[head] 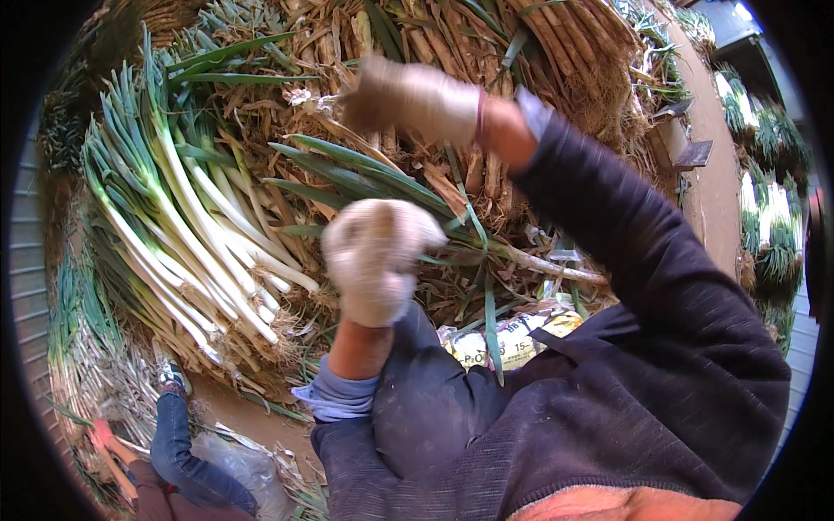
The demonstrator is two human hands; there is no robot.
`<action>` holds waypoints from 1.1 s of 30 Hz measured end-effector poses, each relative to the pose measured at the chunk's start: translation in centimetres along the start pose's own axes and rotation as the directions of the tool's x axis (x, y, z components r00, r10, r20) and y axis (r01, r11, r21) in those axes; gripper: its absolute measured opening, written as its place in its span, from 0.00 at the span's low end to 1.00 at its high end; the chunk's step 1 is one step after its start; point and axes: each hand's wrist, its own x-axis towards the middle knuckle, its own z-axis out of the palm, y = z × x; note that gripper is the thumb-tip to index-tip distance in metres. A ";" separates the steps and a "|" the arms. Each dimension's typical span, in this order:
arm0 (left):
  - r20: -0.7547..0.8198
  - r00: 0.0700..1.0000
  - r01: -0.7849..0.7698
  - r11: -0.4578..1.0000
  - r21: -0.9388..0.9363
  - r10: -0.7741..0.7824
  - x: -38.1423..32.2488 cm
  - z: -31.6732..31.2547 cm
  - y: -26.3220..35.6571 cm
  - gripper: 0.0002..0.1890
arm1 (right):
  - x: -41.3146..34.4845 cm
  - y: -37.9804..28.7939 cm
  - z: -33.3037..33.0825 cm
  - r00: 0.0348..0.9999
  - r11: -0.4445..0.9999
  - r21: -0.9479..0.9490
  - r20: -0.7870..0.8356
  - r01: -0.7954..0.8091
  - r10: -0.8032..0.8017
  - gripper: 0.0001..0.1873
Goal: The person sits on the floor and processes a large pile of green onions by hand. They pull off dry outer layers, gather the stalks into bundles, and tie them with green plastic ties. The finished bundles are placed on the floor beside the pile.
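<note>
My left hand [384,260], in a pale, soiled work glove, is raised over my knee with its fingers curled. Motion blur hides whether anything is in it. Beside and partly behind it, a large green onion [541,262] lies slantwise, its green leaves [352,176] towards the upper left. My right hand [410,104], gloved too, reaches out above a heap of untrimmed green onions [482,163] with dry brown sheaths. It is strongly blurred, and its grip is not readable. Left of both hands rests a pile of peeled white-stemmed green onions [215,260], roots towards me.
A printed sack [521,338] lies by my legs. At lower left, another person [189,462] in jeans has a hand [101,433] near more onions, beside a clear plastic bag [244,465]. Onion bundles [772,215] stand along the right wall. Brown-sheathed stalks [573,39] are heaped farther off.
</note>
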 end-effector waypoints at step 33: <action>-0.463 0.885 0.199 0.934 0.296 -0.042 -16.3 4.5 20.1 0.13 | -14.9 -17.7 12.7 0.983 0.987 -0.145 0.157 -0.072 0.095 0.15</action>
